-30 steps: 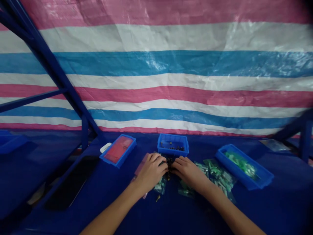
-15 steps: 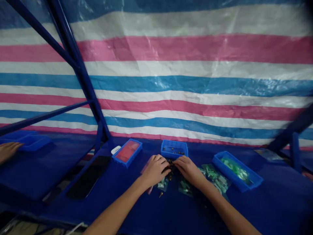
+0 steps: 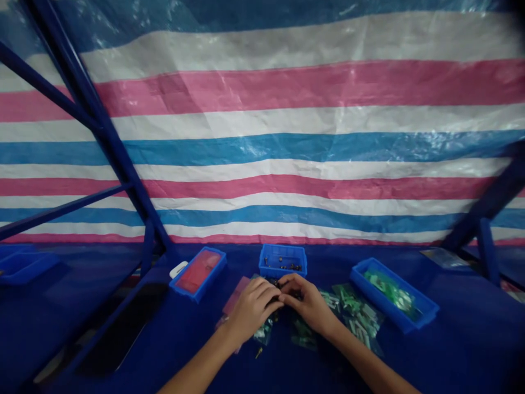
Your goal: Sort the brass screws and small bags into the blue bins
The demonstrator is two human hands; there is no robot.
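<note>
Head view: the bare left hand and right hand curl narrowly together over small dark metal fittings, just in front of the blue plastic tray; any grip cannot be confirmed. More fittings remain inside that tray.

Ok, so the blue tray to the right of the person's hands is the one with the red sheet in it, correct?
No: in the head view, that blue tray holds green items; the red sheet lies in the other blue tray, left of the left hand.
</note>
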